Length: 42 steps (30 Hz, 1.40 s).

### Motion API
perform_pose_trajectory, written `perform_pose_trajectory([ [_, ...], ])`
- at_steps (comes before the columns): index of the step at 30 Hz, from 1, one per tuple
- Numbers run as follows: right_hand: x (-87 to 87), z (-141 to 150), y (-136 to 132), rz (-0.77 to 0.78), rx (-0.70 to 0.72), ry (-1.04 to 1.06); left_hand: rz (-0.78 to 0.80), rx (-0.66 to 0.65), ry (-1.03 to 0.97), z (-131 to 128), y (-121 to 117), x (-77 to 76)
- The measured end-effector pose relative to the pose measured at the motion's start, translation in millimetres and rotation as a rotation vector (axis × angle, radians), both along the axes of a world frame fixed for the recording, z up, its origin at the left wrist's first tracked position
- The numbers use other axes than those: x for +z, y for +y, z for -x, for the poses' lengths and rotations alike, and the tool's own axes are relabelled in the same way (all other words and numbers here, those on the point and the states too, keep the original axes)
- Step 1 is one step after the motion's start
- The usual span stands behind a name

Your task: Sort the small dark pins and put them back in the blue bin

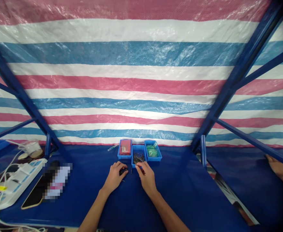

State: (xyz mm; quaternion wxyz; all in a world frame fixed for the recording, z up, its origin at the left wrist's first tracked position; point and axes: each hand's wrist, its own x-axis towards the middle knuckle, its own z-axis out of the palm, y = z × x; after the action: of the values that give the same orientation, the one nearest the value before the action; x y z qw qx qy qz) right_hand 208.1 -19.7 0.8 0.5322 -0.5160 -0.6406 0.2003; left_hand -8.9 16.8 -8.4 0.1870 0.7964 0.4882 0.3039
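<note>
My left hand (116,175) is curled, palm side toward the right, around several small dark metal pieces (123,170) that look like screws. A thin end pokes out below its thumb. My right hand (146,177) has its thumb and fingertips pinched together at the front edge of the middle blue bin (132,163); whatever it pinches is too small to make out. That bin holds a heap of screws (138,158). One thin dark screw (131,169) shows between my two hands, just in front of the bin.
A left bin (125,157) holds red packets, a right bin (157,159) green ones. A clear narrow bag (112,147) lies beside them. A power strip (18,182) and phone (32,193) lie left. Blue frame posts flank the table; another person's arm (281,169) is far right.
</note>
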Motion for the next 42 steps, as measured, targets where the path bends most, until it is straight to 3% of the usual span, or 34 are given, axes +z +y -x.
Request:
perform_pose_trajectory([
  [8, 0.6, -0.1, -0.6, -0.015, -0.036, -0.099, -0.004, 0.001, -0.002, -0.9, -0.6, 1.6],
  [19, 4.3, -0.7, -0.5, -0.109, 0.009, -0.045, -0.005, -0.003, 0.005, -0.6, 0.8, -0.7],
  [34, -2.3, 0.0, -0.2, -0.029, 0.004, -0.028, -0.003, -0.002, 0.001, -0.9, -0.1, 1.2],
  [42, -0.7, -0.2, -0.4, 0.107, 0.075, 0.130, 0.001, -0.004, 0.005, -1.0, -0.8, 1.3],
])
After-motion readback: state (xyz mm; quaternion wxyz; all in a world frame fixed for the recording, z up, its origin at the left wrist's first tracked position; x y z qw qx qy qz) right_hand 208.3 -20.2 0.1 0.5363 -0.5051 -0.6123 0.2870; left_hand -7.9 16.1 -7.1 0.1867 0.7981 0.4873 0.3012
